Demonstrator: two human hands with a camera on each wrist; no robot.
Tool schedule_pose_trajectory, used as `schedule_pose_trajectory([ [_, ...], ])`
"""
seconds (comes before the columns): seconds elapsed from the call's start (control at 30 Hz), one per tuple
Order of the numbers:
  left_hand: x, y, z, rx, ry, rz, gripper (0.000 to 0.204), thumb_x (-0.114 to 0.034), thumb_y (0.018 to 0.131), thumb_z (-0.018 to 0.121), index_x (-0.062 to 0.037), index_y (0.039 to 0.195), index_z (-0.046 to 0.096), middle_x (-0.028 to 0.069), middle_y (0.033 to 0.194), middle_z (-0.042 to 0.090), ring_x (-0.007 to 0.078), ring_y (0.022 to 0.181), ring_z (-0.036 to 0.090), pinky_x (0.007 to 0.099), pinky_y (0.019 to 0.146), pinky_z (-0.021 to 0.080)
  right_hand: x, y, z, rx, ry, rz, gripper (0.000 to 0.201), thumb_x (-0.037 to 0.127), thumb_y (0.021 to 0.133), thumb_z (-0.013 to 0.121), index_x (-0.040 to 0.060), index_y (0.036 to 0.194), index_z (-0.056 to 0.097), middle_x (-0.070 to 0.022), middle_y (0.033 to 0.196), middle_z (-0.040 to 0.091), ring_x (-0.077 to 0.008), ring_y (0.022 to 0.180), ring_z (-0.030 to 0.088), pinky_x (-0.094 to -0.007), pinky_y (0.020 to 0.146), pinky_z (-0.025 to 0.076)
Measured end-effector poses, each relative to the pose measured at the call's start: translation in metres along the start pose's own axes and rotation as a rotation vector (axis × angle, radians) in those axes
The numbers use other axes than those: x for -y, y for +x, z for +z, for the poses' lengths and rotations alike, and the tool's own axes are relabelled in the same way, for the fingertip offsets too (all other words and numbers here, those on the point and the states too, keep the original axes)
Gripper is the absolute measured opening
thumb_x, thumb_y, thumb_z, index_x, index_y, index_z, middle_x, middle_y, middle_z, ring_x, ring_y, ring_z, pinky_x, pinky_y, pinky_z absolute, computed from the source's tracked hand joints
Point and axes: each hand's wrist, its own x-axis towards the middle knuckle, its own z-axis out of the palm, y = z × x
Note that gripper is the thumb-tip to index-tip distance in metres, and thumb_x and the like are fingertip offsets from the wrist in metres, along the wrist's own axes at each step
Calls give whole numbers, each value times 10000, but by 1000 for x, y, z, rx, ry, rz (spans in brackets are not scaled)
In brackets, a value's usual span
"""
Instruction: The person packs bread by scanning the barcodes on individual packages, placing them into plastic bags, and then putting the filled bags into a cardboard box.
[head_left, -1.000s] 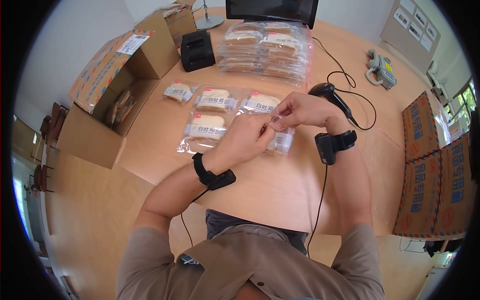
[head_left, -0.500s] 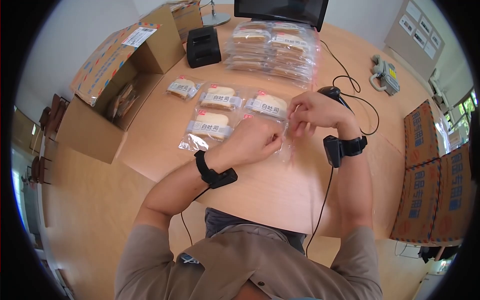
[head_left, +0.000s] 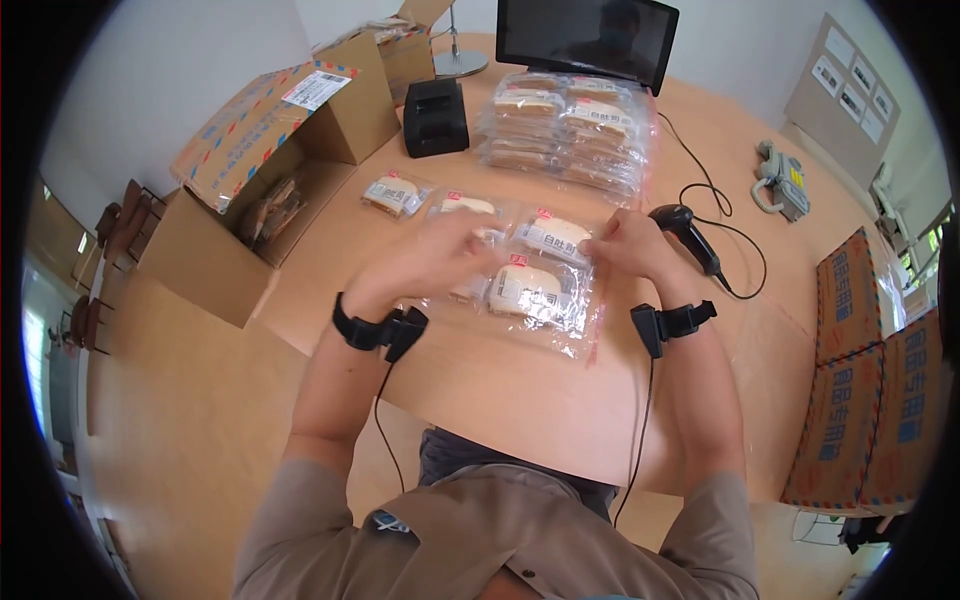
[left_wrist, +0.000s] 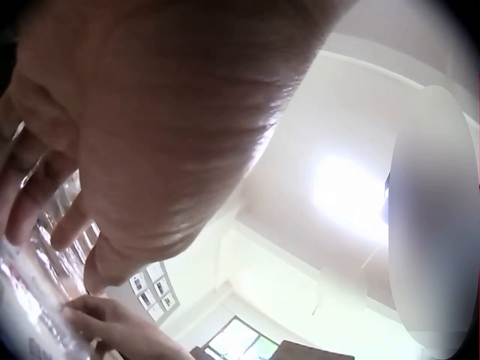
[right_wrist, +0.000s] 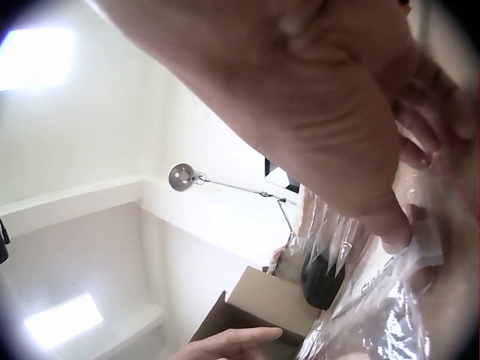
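A clear plastic bag [head_left: 560, 338] with a pink edge lies flat on the table, with several packs of sliced white toast [head_left: 530, 290] in it. My left hand [head_left: 425, 258], slightly blurred, is over the bag's left packs with its fingers extended and partly hides them. At the upper right edge of the bag, my right hand [head_left: 640, 243] pinches the plastic. In the right wrist view the thumb [right_wrist: 395, 238] presses on the film, and the other fingers bend down beside the edge. One small single toast pack [head_left: 393, 194] lies apart, beyond my left hand.
Bagged toast packs [head_left: 560, 130] are stacked before a monitor [head_left: 588, 40]. An open carton [head_left: 225, 260] stands left, near a black device [head_left: 436, 118]. A barcode scanner [head_left: 690, 240] with its cable, a telephone [head_left: 782, 182] and cartons [head_left: 850, 390] are on the right.
Both hands were together at the bag's right part, fingers pinching the film. They have parted: my left hand has moved left across the packs, uncovering the lower right pack.
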Motion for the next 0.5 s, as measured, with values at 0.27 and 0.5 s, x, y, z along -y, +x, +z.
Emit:
schedule_pose_trajectory([
  [0.27, 58, -15, -4, -237, 379, -334, 922, -524, 870, 819, 15, 1562, 534, 329, 1462, 607, 458, 1386, 589, 501, 1159, 487, -5, 13, 16, 131, 402, 68, 414, 328, 870, 845, -77, 854, 766, -176, 734, 740, -273, 750, 767, -405, 666, 597],
  [0.5, 82, -2, 14, -319, 236, -212, 1142, -462, 793, 906, -69, 1709, 351, 367, 1606, 473, 490, 1538, 424, 477, 1245, 410, 33, -21, -15, 271, 706, 145, 590, 252, 912, 886, -109, 1281, 600, -184, 949, 740, -242, 759, 767, -351, 609, 670],
])
